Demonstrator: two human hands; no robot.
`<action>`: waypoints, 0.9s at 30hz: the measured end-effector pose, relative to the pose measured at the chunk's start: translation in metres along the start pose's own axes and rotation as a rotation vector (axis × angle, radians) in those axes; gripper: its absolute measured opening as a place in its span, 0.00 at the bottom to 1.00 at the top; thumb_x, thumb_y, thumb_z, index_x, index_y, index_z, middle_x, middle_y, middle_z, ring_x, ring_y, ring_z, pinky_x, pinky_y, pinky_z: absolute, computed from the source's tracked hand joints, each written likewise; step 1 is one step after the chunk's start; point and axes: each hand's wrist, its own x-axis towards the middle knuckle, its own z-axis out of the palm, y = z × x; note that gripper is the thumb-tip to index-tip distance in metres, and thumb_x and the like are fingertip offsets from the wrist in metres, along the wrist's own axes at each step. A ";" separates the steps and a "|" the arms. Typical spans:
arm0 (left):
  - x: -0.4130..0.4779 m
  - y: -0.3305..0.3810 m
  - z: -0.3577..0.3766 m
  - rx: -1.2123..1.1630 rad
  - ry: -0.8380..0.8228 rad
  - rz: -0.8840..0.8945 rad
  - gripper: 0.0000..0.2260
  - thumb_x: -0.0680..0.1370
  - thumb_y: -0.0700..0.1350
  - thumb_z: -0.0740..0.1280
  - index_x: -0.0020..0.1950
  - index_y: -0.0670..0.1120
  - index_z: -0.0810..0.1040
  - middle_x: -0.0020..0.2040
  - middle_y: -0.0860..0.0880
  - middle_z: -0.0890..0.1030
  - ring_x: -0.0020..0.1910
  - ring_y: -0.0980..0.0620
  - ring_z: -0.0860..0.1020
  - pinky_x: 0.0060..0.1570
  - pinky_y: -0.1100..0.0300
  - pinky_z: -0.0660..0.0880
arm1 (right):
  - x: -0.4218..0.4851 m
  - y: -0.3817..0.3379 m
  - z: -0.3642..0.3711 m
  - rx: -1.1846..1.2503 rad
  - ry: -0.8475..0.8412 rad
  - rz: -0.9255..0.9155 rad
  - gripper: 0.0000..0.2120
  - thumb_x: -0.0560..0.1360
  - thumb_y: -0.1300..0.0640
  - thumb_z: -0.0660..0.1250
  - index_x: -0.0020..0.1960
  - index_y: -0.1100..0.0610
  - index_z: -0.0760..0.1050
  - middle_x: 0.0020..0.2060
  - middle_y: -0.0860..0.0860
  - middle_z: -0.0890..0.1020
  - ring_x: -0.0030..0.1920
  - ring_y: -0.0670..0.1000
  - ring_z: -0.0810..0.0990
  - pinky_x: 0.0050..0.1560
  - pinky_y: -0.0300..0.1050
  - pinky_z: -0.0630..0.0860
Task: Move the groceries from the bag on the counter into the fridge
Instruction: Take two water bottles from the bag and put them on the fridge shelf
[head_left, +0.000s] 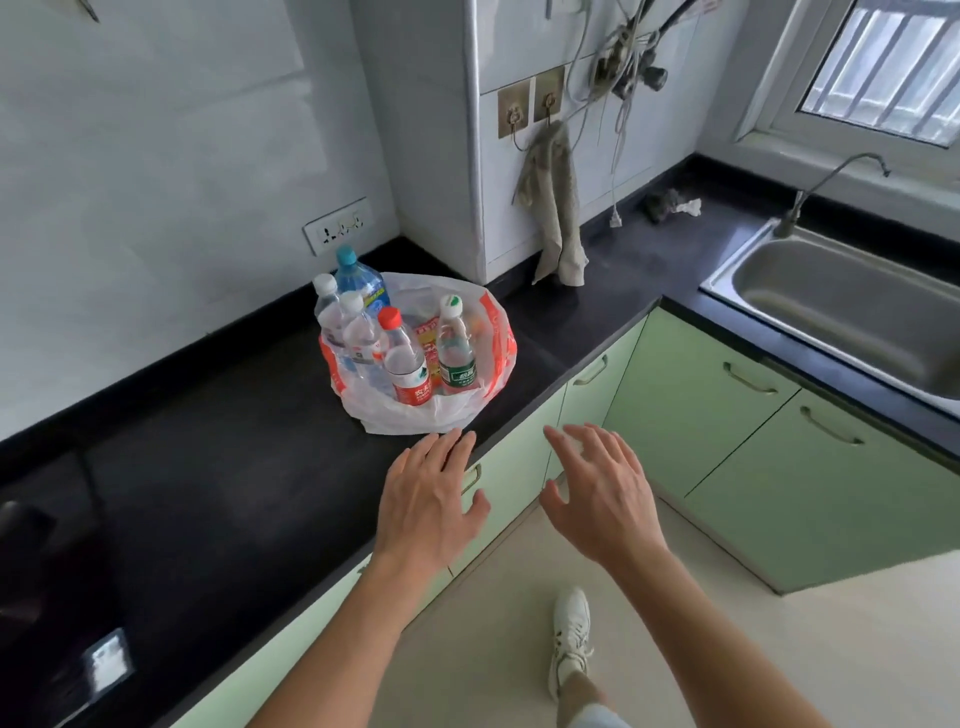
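Note:
A white and orange plastic bag (405, 415) stands open on the black counter (218, 467). Several water bottles stand upright in it: a red-capped bottle (405, 364), a green-labelled bottle (455, 348), a blue-capped bottle (358, 280) and two white-capped bottles (343, 322). A red and yellow packet (428, 332) lies behind them. My left hand (431, 499) hovers over the counter's front edge just short of the bag, fingers spread, holding nothing. My right hand (602, 493) hangs beside it over the cabinet fronts, also spread and holding nothing. No fridge is in view.
A steel sink (841, 312) with a tap (831, 182) sits at the right. A cloth (556, 208) hangs from a wall hook. Green cabinet doors (727, 441) run below the counter. A wall socket (340, 226) is behind the bag. My white shoe (571, 634) is on the floor.

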 end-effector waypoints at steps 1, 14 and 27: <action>0.011 -0.001 0.003 0.003 0.008 -0.021 0.30 0.76 0.57 0.63 0.76 0.48 0.66 0.74 0.48 0.70 0.73 0.48 0.67 0.71 0.49 0.66 | 0.015 0.007 0.003 0.003 -0.002 -0.020 0.28 0.74 0.47 0.68 0.72 0.52 0.69 0.66 0.55 0.78 0.68 0.58 0.75 0.69 0.60 0.72; 0.089 -0.020 0.013 -0.028 0.112 -0.440 0.28 0.73 0.54 0.69 0.71 0.47 0.71 0.67 0.50 0.77 0.66 0.50 0.74 0.64 0.54 0.74 | 0.189 0.048 0.031 0.128 -0.061 -0.337 0.29 0.71 0.50 0.70 0.70 0.55 0.72 0.63 0.56 0.80 0.67 0.60 0.76 0.66 0.62 0.73; 0.135 -0.058 0.039 -0.307 0.332 -0.728 0.28 0.72 0.55 0.74 0.68 0.48 0.71 0.62 0.50 0.79 0.60 0.51 0.76 0.57 0.58 0.75 | 0.247 0.012 0.079 0.392 -0.228 -0.227 0.33 0.69 0.45 0.77 0.69 0.54 0.71 0.58 0.54 0.81 0.57 0.58 0.79 0.53 0.55 0.78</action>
